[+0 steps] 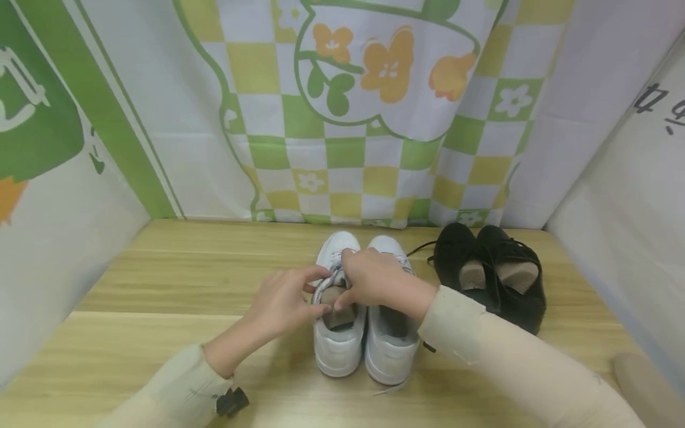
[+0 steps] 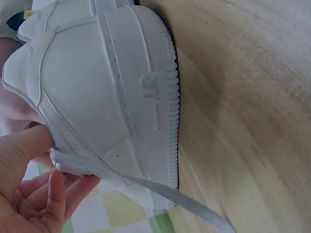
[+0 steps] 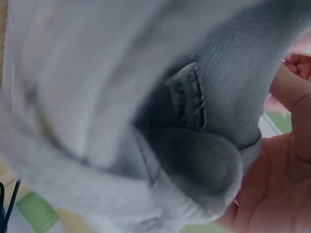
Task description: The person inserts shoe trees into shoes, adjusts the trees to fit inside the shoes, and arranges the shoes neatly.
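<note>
A pair of white sneakers stands side by side, toes away from me: the left sneaker (image 1: 338,351) and the right sneaker (image 1: 390,359). Some brownish filling (image 1: 337,300) sits in the left one. My left hand (image 1: 280,300) is at that shoe's laces, thumb apart from the index finger. In the left wrist view its curled fingers lie on both sides of a white shoelace (image 2: 160,189), whose loose end trails down the shoe's side. My right hand (image 1: 377,276) reaches across the right sneaker to the left one's lacing; in the right wrist view, a shoe collar hides its fingertips.
Black lace-up shoes (image 1: 514,279), also with filling inside, stand to the right on the wooden surface (image 1: 187,285). Behind hangs a flowered, checkered cloth (image 1: 342,154), with white walls on both sides. A beige rounded object (image 1: 644,380) lies at the lower right.
</note>
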Available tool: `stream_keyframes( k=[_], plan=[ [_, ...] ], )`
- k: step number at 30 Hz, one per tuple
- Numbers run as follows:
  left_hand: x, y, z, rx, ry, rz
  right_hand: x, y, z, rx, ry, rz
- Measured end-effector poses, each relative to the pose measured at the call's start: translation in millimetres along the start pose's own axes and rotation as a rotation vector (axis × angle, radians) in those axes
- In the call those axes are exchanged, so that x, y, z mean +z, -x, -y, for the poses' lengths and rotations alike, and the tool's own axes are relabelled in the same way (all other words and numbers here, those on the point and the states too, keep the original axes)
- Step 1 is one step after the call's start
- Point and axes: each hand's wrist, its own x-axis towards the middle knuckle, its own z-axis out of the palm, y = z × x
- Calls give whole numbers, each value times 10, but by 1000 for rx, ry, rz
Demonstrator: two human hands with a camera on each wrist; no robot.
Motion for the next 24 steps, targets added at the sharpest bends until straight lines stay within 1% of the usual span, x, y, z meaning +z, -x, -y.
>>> stream_keyframes(
  k=[3,7,11,15,18,21,24],
  plan=[
    [-6,-19,-8,-17,12,-7,-10,12,20,-30,5,8],
    [4,-28,5,-35,39,-26,9,24,7,-57,-28,7],
    [20,-49,27,-21,58,-36,37,18,-53,-52,-84,-17],
    [15,-85,49,5,54,28,68,0,-121,-19,-145,-11],
    [5,-105,57,12,66,82,66,-7,-150,4,-141,23],
    [-8,-117,60,-2,89,95,36,-4,-156,-11,-96,35],
    [-24,-135,56,-29,102,87,10,-3,-147,-45,-44,15]
  ],
)
